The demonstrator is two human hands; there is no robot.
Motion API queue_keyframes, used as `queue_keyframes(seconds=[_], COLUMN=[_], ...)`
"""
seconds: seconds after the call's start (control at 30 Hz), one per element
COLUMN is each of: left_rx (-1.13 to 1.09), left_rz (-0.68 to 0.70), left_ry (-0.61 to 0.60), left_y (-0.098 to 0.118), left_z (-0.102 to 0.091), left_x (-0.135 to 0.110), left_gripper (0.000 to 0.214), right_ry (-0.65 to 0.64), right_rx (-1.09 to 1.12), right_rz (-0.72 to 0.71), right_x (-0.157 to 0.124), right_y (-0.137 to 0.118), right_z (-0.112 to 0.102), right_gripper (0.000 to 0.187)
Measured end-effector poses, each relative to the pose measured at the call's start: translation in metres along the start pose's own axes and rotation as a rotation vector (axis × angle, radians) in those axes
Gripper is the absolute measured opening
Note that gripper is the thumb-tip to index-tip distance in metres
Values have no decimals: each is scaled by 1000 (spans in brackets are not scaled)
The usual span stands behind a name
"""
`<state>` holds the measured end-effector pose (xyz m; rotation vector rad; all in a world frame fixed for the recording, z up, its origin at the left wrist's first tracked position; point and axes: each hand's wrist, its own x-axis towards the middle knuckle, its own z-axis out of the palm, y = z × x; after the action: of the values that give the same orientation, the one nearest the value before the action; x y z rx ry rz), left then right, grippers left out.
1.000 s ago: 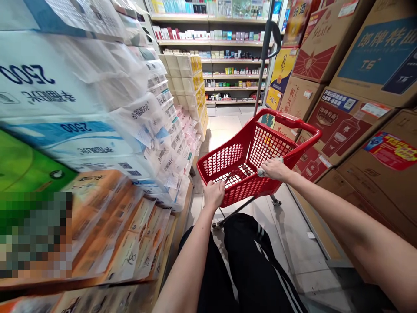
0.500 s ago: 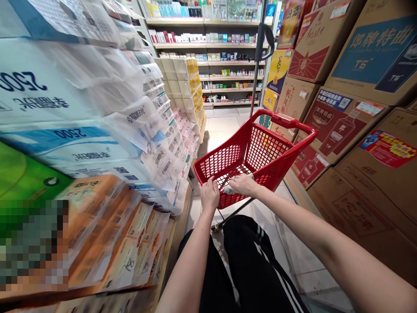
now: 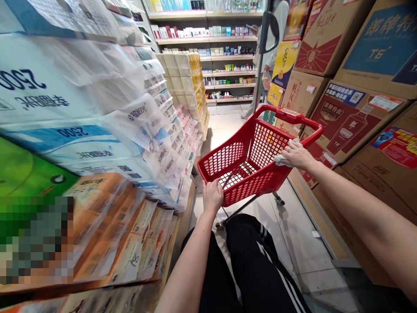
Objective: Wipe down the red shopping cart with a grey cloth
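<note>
A red plastic shopping basket on wheels (image 3: pixel 224 161) stands in the aisle in front of my knees. My left hand (image 3: pixel 212 195) is closed round the basket's near rim. My right hand (image 3: pixel 295 155) rests on the right-hand rim, pressing a small white cloth (image 3: pixel 282 159) against it with curled fingers. The basket looks empty inside. A red handle (image 3: pixel 286 116) arches over its far end, and a tall black pull handle (image 3: pixel 267 30) rises behind it.
Stacked packs of toilet paper and tissues (image 3: pixel 97 130) fill the left side. Cardboard boxes (image 3: pixel 358 87) are piled along the right. Shelves of small goods (image 3: pixel 221 52) close the aisle's far end, where a person (image 3: pixel 273 43) stands. Pale floor tiles (image 3: pixel 293 243) run between.
My right hand with the cloth has slid from the basket's near rim along the right rim toward the far end. My left hand has kept its grip. A person has appeared at the far shelves.
</note>
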<state>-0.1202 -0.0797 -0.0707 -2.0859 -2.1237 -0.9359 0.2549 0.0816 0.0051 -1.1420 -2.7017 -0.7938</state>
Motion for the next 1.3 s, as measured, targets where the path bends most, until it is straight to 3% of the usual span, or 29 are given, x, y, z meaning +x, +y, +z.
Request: queue_keyframes(seconds=[0.07,0.17,0.4,0.47,0.53,0.63,0.77,0.83,0.93,1.1,1.17,1.23,1.3], left_rx=[18,44,51,56,53,43,50,63,90,85,81,75,74], left_rz=[1,-23,-37,-38,-28,-7,-5,-4,-12,-16,-21,-13,1], left_ry=[0,1,-15,-21,-39,-70,-61,-48,-41,-23,-20,-29,-49], left_y=[3,10,17,15,12,9,8,9,12,15,13,9,4], left_z=[0,0,1,-1,-3,-6,-2,3,9,11,8,5,3], left_x=[0,-1,0,0,-1,-1,0,1,3,3,2,2,2], left_gripper=[35,34,34,34,34,34,34,34,35,37,37,37,36], right_ry=[8,32,73,73,45,-24,-91,-102,-100,29,74,78,59], right_rx=[-20,-1,175,212,243,238,188,148,137,264,290,309,311], right_rz=[23,30,35,30,-24,-62,94,212,291,271,261,187,113], right_x=[-2,0,22,27,30,29,24,26,35,55,60,61,58], right_y=[3,-16,-121,-138,-140,-115,-70,-62,-84,-175,-200,-207,-196], right_z=[1,3,-6,-10,-14,-16,-11,-8,-8,-16,-20,-21,-19], right_gripper=[47,47,37,38,42,48,48,51,54,55,56,55,55])
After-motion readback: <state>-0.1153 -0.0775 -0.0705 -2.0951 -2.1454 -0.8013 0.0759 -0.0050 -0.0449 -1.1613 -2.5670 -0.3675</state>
